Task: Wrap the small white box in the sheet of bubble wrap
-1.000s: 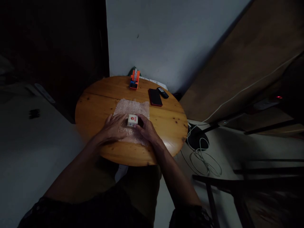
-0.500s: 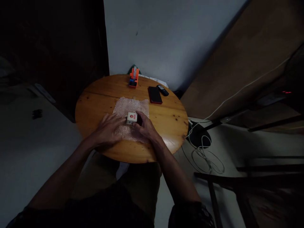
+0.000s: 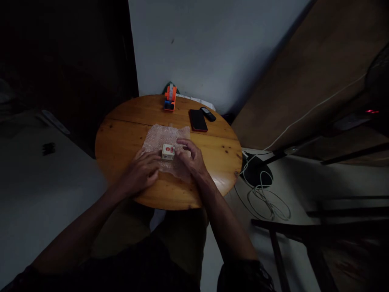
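Observation:
A small cream-coloured box [image 3: 168,152] with a red emblem on top rests on a sheet of pinkish bubble wrap [image 3: 164,132]. My left hand [image 3: 142,170] lies over the left front part of the wrap, fingers slightly bent and pointing at the box, thumb apart; whether a fingertip touches the box is unclear. On the other side, my right hand [image 3: 192,158] is held just right of the box over the wrap, its thumb and fingers apart and nothing between them.
The wrap lies on a round wooden table [image 3: 219,154]. Farther back stand an orange tape dispenser [image 3: 170,97], a dark phone with a red edge [image 3: 198,120] and a small black handset [image 3: 208,114]. Pale cables [image 3: 264,198] coil on the floor at right, near a dark chair [image 3: 291,229].
My right hand has come off the box and moved slightly right. The fingers of my left hand have bent and drawn closer together. The box remains on the wrap.

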Demonstrator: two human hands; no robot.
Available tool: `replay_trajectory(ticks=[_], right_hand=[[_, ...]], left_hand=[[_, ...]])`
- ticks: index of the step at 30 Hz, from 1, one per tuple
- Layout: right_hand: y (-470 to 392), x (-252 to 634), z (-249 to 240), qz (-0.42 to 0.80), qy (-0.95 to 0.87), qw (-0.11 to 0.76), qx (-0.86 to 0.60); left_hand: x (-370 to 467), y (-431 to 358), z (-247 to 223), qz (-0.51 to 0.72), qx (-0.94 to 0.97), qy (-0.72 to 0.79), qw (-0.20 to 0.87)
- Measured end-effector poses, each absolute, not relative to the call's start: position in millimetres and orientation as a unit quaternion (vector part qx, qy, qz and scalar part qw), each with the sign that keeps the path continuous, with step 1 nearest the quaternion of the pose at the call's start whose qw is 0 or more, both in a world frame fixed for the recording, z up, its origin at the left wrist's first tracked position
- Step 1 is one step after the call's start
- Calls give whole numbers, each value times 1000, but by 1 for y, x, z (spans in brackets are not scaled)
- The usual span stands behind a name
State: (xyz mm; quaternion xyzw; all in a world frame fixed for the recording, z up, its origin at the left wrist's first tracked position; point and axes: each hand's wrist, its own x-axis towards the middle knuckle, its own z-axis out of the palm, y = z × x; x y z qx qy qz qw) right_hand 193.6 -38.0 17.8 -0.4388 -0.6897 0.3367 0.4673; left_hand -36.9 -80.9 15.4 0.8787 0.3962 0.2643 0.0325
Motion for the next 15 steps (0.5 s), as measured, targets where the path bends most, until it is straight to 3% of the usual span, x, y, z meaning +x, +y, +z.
replay_trajectory(ticks=[5,11,15], right_hand=[[-47,203,30,411,-698,410,-420],[-34,208,28,291,-743,361,-483],[-11,209,31,335,-736,340,-481]], left_hand=[[-24,-53,28,315,835,447,59],[-15,-25,42,291,777,541,141],[-18,-18,50,246,749,572,226]])
